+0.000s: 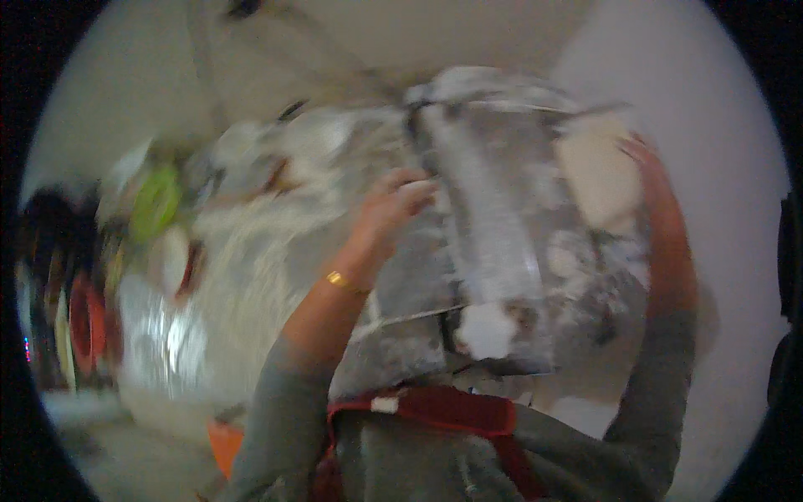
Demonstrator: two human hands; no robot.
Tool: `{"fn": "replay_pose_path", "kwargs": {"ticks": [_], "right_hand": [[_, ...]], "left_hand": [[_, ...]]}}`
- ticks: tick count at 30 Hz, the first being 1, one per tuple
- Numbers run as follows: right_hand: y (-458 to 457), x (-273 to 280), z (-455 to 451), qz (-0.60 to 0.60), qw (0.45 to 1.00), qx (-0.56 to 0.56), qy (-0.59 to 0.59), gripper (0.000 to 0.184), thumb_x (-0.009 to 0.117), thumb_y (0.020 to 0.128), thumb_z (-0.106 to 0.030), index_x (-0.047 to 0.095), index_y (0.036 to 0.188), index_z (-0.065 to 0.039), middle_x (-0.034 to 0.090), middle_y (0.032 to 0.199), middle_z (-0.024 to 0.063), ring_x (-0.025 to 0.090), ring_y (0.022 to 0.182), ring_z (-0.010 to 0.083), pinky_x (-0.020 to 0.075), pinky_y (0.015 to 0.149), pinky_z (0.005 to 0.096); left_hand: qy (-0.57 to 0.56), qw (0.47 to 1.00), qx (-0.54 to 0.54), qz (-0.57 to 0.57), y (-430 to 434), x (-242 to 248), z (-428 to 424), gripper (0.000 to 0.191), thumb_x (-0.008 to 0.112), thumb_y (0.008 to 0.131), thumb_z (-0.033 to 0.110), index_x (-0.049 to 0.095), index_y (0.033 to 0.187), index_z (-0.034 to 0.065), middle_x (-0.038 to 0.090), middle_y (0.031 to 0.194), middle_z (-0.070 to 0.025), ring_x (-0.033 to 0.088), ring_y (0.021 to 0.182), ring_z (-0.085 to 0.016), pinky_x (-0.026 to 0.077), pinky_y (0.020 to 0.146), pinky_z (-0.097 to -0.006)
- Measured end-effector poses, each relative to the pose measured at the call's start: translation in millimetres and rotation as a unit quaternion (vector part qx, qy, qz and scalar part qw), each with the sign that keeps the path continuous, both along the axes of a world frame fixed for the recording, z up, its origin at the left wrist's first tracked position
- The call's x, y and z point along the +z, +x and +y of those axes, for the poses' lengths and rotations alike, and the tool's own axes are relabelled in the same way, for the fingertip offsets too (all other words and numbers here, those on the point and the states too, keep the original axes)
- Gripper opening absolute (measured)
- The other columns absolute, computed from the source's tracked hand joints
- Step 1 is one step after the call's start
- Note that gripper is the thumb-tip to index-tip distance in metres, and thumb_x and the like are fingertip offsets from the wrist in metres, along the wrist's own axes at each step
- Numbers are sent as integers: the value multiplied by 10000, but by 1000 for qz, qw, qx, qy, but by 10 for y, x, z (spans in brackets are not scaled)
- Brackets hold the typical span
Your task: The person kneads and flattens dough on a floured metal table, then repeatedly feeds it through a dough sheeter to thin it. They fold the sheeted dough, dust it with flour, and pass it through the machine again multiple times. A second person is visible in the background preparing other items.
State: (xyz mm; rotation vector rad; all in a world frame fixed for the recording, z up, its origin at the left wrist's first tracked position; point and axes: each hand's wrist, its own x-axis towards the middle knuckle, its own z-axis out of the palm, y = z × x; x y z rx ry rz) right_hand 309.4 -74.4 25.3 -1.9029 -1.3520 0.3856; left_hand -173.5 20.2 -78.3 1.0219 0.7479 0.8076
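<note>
A grey, flour-dusted machine [495, 207], possibly a dough sheeter, stands before me with a pale metal band running across its middle. My left hand [398, 204] is at its left side, fingers curled near the edge of that band. Blur hides whether anything is between those fingers. At the right, my right hand [643, 157] touches the right edge of a smooth cream-coloured slab [599, 172], which looks like dough. Its fingertips rest at the upper right of the slab; the thumb is hidden. A white patch [486, 329], perhaps flour, lies at the machine's near end.
Left of the machine spreads a floured work surface [251, 270]. A lime-green round item [155, 204] and a shiny, clear plastic-like bundle [166, 332] are farther left. A red round container [88, 323] sits among blurred items. A pale wall [721, 188] rises close on the right.
</note>
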Motion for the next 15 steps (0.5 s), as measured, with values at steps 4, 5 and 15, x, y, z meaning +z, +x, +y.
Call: {"fn": "replay_pose_path", "kwargs": {"ticks": [4, 5, 15], "right_hand": [[-12, -72, -189, -206, 976, -30, -58, 582, 587, 829, -347, 414, 1329, -104, 392, 1348, 171, 385, 1240, 304, 346, 1021, 411], [26, -3, -277, -318, 945, -40, -60, 562, 552, 879, -361, 391, 1351, -102, 375, 1362, 172, 382, 1241, 302, 350, 1017, 414], [-2637, 461, -989, -390, 918, 20, 69, 459, 484, 918, -277, 439, 1331, -83, 458, 1346, 144, 464, 1207, 287, 415, 970, 411]], "left_hand": [[205, 942, 186, 192, -991, -820, -336, 455, 648, 807, 190, 501, 1200, 15, 580, 1130, -141, 537, 1053, -294, 406, 944, -373], [248, 892, 251, 283, -1351, -1054, -516, 486, 657, 801, 191, 486, 1221, 17, 556, 1167, -149, 512, 1087, -307, 387, 963, -385], [-3, 617, 377, 691, -4686, -2386, -1860, 717, 581, 834, 331, 294, 1351, -75, 275, 1425, -248, 234, 1338, -370, 192, 1100, -408]]}}
